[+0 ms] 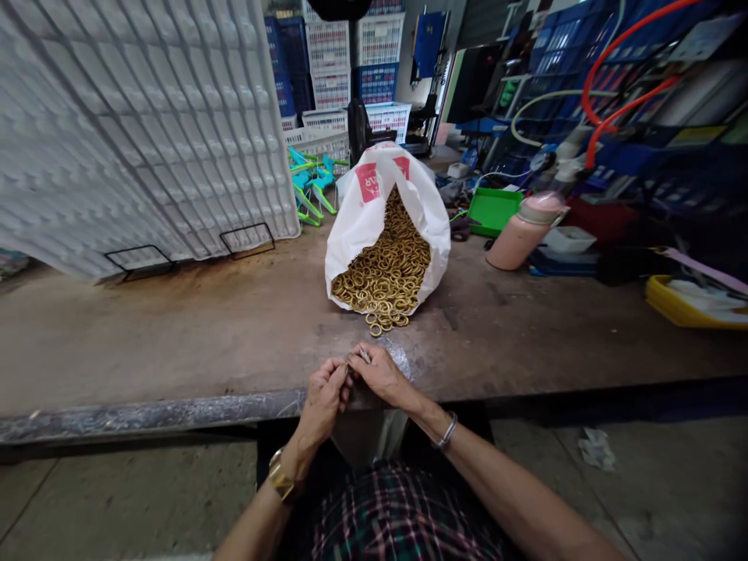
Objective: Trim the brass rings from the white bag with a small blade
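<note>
Close together over the table's front edge, my two hands meet at the fingertips. My left hand [327, 391] is closed in a pinch, and what lies between its fingers is hidden. A slim greyish metal piece [365, 355] sticks out between the thumb and fingers of my right hand [382, 378], which is closed on it; its kind is too small to tell. Just beyond the hands, brass-coloured rings [382, 273] fill a white plastic bag [351, 226] lying with its mouth toward me. Several rings have spilled from the mouth onto the wooden table [234, 327].
Tall stacked white trays [175, 117] stand at left beside black wire stands [248, 238]. Turquoise-green clips [312, 187] lie behind. To the right are a pink bottle [520, 234], a green tray [494, 210], an orange hose [590, 86] and a yellow container [672, 304].
</note>
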Motion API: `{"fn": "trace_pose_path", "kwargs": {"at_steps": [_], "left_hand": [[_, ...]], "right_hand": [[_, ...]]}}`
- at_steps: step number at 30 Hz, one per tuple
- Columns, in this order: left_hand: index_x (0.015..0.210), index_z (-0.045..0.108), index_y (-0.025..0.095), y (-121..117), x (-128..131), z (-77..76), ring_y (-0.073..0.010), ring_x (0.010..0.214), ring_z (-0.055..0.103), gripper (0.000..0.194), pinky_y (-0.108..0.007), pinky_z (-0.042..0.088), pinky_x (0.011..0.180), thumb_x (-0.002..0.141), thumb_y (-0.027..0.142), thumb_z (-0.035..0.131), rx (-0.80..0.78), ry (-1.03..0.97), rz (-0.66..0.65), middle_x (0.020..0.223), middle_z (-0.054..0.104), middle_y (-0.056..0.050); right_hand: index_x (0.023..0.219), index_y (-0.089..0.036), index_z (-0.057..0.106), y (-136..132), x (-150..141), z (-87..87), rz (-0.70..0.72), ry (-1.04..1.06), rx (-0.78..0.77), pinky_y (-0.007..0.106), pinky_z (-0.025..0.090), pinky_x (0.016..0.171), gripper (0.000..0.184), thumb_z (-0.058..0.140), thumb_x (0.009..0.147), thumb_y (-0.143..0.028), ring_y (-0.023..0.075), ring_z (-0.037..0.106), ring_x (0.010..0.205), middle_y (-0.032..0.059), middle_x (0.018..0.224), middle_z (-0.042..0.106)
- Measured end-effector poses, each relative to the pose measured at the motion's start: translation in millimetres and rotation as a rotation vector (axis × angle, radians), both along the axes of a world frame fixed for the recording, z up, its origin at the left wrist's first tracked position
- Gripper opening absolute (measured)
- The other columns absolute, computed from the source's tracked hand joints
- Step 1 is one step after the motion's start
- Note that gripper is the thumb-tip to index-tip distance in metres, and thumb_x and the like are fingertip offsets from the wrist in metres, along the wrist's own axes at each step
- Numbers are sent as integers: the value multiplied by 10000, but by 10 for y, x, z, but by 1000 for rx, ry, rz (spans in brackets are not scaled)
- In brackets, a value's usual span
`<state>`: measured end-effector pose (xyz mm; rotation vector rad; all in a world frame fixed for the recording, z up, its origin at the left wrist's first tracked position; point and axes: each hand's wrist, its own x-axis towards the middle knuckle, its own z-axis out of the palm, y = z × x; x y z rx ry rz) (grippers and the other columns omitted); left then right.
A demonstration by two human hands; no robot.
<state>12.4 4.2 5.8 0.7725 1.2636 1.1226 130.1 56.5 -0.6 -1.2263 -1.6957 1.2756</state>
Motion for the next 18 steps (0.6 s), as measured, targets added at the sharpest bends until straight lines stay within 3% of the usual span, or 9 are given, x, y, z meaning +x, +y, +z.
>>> {"fn": "trace_pose_path", "kwargs": {"at_steps": [7,18], "left_hand": [[738,506,163,-18,-58,-22,-37,401,367,311,-154,274,355,715,456,608,22,-125,-19,593,483,52],[732,504,171,-53,-87,-30,-40,420,379,303,-168,290,377,717,450,619,52,-196,-6,598,487,51]], "right_hand": [[605,-164,487,-14,-38,5,40,83,-126,187,318,504,203,466,777,-270,77,411,513,-49,542,482],[698,-160,544,2,-57,9,74,3,-29,190,341,525,204,398,818,-238,87,443,515,-39,550,496]]}}
